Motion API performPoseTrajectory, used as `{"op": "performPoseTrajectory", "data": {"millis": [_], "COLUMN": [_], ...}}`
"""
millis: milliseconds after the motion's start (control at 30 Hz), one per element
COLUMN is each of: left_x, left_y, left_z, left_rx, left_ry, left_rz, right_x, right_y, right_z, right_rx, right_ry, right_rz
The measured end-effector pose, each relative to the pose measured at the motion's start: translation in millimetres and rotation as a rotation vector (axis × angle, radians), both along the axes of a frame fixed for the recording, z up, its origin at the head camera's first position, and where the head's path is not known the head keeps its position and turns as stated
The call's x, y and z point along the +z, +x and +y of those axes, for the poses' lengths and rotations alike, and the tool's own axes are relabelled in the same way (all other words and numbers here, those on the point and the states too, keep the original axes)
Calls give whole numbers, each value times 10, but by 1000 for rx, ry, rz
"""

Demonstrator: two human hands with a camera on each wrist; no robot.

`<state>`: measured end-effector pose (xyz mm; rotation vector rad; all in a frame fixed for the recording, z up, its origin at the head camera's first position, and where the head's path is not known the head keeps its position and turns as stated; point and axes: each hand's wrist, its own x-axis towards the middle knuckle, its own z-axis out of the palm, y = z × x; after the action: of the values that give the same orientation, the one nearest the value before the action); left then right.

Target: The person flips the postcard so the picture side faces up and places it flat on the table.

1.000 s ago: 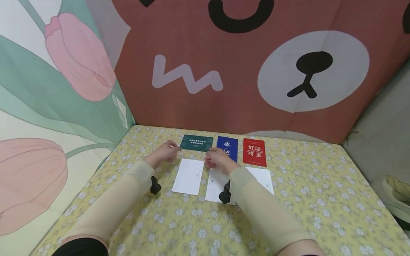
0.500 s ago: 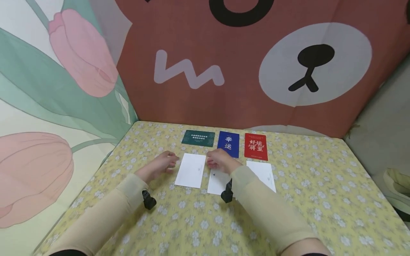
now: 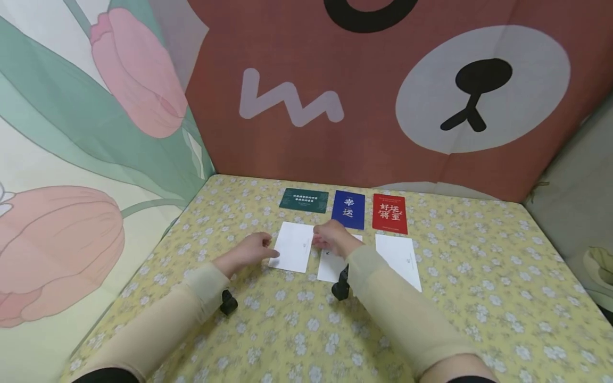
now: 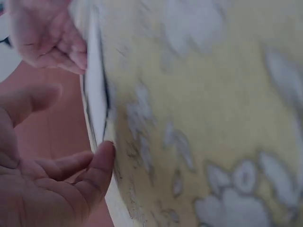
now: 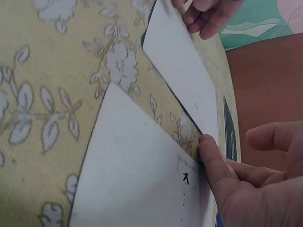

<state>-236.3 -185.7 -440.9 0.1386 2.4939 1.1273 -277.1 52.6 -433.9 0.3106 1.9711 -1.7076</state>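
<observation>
Three white cards lie in a near row on the table: a left card (image 3: pixel 293 247), a middle card (image 3: pixel 330 270) partly behind my right hand, and a right card (image 3: pixel 399 260). My left hand (image 3: pixel 246 251) is at the left edge of the left white card, its thumb tip overlapping that edge in the head view. My right hand (image 3: pixel 334 237) reaches over the middle card. In the right wrist view, one fingertip (image 5: pixel 206 142) rests at the right corner of the left card (image 5: pixel 177 61). Fingers on both hands are loosely bent, with gaps between them.
A green card (image 3: pixel 304 200), a blue card (image 3: pixel 348 209) and a red card (image 3: pixel 390 214), with white lettering, form a far row. The yellow flowered table (image 3: pixel 479 298) ends at a wall hanging (image 3: pixel 287 154) with a bear drawing.
My left hand has come down and nearer, from beside the green card to the left white card's edge. My right hand stays near that card's right side. The head view has shifted slightly.
</observation>
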Motion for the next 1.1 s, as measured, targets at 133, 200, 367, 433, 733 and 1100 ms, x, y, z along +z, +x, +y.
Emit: {"op": "performPoseTrajectory", "data": {"millis": [133, 200, 367, 433, 733, 1100], "left_x": [-38, -33, 4, 15, 1, -9], "left_y": [-37, -28, 7, 3, -20, -5], "left_z": [57, 76, 117, 131, 215, 132], "left_rx": [-98, -110, -140, -164, -215, -248], "left_ry": [-175, -222, -287, -305, -402, -339], "left_rz": [96, 104, 92, 101, 128, 145], "right_x": [4, 4, 29, 41, -134, -152], "right_y": [-24, -43, -60, -56, -136, -77], "right_z": [19, 10, -42, -56, -105, -122], "right_rx": [22, 31, 1, -15, -40, -92], "right_ry": [66, 83, 67, 72, 189, 5], "right_rz": [28, 33, 10, 5, 70, 131]}}
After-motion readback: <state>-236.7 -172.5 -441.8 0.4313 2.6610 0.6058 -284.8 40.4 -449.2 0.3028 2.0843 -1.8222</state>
